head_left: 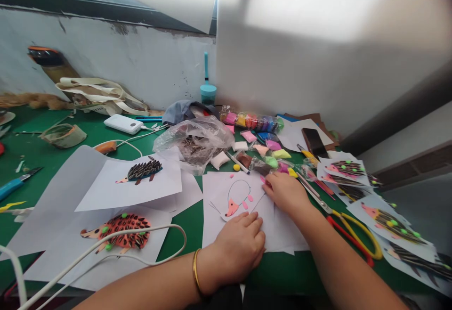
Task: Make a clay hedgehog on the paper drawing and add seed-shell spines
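Centrally, on the green desk (190, 234), a sheet of white drawing paper (214, 211) lies beneath both hands. The left hand (238, 246) rests palm down, fingers loosely bent; any grip underneath is hidden. The right hand (287, 192) bends its fingers beside a small pink clay piece (262, 178); whether they pinch it cannot be told. The hedgehog outline (230, 189) lies left of the right fingers, its long axis slanting down-left to the clay head (232, 207), nearer the left fingers.

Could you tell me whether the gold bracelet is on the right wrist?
No, the bracelet circles the wrist of the left hand.
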Demonstrator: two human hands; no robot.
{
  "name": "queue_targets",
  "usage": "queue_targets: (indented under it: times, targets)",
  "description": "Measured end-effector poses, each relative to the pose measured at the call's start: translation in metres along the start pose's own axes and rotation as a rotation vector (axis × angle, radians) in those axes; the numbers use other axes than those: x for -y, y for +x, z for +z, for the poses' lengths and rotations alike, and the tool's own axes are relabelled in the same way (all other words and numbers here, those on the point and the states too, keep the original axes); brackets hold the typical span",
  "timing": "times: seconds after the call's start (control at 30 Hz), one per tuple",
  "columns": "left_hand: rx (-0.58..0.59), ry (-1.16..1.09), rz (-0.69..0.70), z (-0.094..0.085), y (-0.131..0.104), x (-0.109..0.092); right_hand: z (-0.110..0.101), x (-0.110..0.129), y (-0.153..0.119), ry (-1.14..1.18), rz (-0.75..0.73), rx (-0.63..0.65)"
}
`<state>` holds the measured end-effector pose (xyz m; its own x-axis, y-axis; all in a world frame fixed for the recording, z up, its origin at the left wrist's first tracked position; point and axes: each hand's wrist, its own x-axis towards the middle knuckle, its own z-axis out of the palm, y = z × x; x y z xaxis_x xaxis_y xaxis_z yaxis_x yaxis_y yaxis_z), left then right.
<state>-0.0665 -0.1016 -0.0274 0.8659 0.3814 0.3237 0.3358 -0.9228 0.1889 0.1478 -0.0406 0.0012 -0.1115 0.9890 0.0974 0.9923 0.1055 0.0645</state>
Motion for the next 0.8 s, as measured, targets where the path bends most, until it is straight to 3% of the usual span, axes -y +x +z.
queue_targets:
  times: [0.13, 0.33, 0.5, 0.67, 0.8]
  targets:
    - [0.023, 0.001, -0.003, 0.0, 0.001, -0.001, 0.003, -0.005, -0.013, -0.053, 0.039, 0.081]
    - [0.042, -0.019, -0.016, 0.001, 0.001, 0.0, 0.003, -0.004, -0.006, -0.116, 0.072, 0.136]
    - [0.025, -0.009, -0.007, 0.002, 0.001, 0.001, -0.001, -0.008, -0.013, -0.067, 0.059, 0.028]
    - [0.006, -0.031, -0.012, 0.002, 0.001, 0.0, -0.006, -0.006, -0.029, 0.469, 0.111, -0.018]
    - [-0.037, -0.024, -0.004, 0.002, 0.001, 0.0, 0.004, -0.001, -0.037, 0.931, 0.103, -0.024]
